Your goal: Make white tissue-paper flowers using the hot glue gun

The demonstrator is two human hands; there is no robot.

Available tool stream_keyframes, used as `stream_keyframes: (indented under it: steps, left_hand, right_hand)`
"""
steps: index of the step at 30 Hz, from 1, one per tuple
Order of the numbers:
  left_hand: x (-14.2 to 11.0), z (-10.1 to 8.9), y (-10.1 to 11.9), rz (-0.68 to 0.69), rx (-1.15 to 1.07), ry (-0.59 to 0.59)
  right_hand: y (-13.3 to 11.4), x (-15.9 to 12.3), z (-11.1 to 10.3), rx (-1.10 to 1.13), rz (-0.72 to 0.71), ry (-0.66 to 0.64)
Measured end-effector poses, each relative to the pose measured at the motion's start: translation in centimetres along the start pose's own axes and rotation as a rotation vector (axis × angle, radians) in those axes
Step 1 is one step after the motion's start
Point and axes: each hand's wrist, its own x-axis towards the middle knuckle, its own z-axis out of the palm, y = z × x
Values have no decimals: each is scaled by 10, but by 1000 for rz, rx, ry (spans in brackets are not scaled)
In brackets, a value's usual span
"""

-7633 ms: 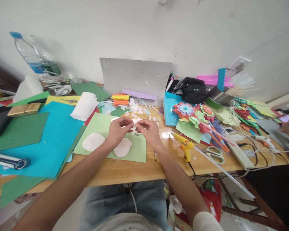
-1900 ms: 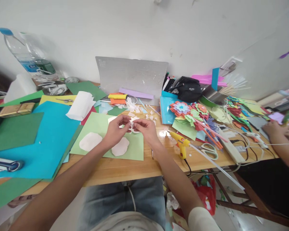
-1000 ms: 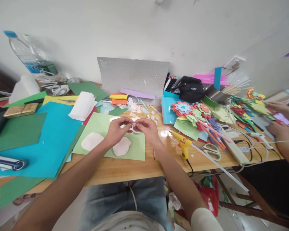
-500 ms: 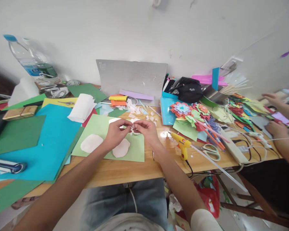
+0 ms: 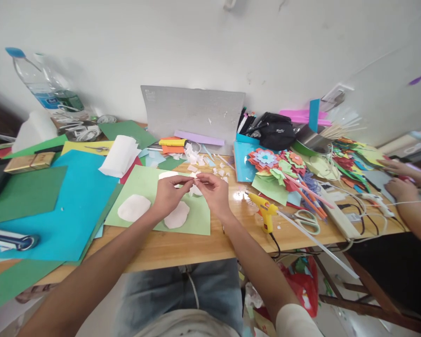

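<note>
My left hand (image 5: 171,193) and my right hand (image 5: 213,193) meet fingertip to fingertip over a light green paper sheet (image 5: 126,185). Both are closed in a pinch on a small white piece of paper (image 5: 196,190), mostly covered by the fingers. Two rounded white paper cutouts lie on the sheet: one at the left (image 5: 134,208), another below my hands (image 5: 177,215). A further white paper piece (image 5: 167,175) shows partly behind my left hand. To the right of my right forearm rests a yellow hot glue gun (image 5: 264,209).
White paper scraps (image 5: 192,157) lie behind my hands, before a grey board (image 5: 194,112). Scissors (image 5: 308,222), paper flowers (image 5: 264,159) and a power strip (image 5: 340,215) are at the right. Blue paper (image 5: 87,196) and a stapler (image 5: 12,238) lie left. Another person's hands (image 5: 402,188) are far right.
My fingertips have shifted slightly around the white paper, still pinching it. At the far right, the other person's hands have moved a little.
</note>
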Motion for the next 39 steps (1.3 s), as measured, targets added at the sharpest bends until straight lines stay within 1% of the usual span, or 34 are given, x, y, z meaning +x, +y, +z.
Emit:
stream_keyframes:
  steps: [4,8,14,18,21,24,28,30,32,36,39]
  left_hand:
    - [0,1,3,9,48,16]
    - [-1,1,4,33,53,11]
    - [-2,1,7,20,-42,-10]
    - [-3,2,9,-20,-134,-26]
    - [-2,2,10,-96,-228,-47]
    - [-2,3,13,-159,-316,-61]
    - [-1,3,15,-180,-345,-49]
    - [-1,3,14,-185,-347,-35]
    - [0,3,13,-192,-349,-24]
    - [1,3,11,-213,-337,-25]
    - [0,3,10,-204,-292,-62]
  right_hand:
    - [-2,-1,1,27,-14,45]
    - [-2,-2,3,14,-46,52]
    - [-1,-7,7,-74,-177,55]
    - [-1,-8,7,-165,-253,45]
    - [-2,-8,5,-208,-290,45]
    - [-1,-8,3,-289,-360,52]
    - [1,-11,2,-367,-453,56]
    - [1,-12,2,-364,-455,37]
    - [-1,-12,2,-347,-427,29]
    - [-6,-9,2,-303,-297,78]
    - [-5,-5,1,-295,-228,56]
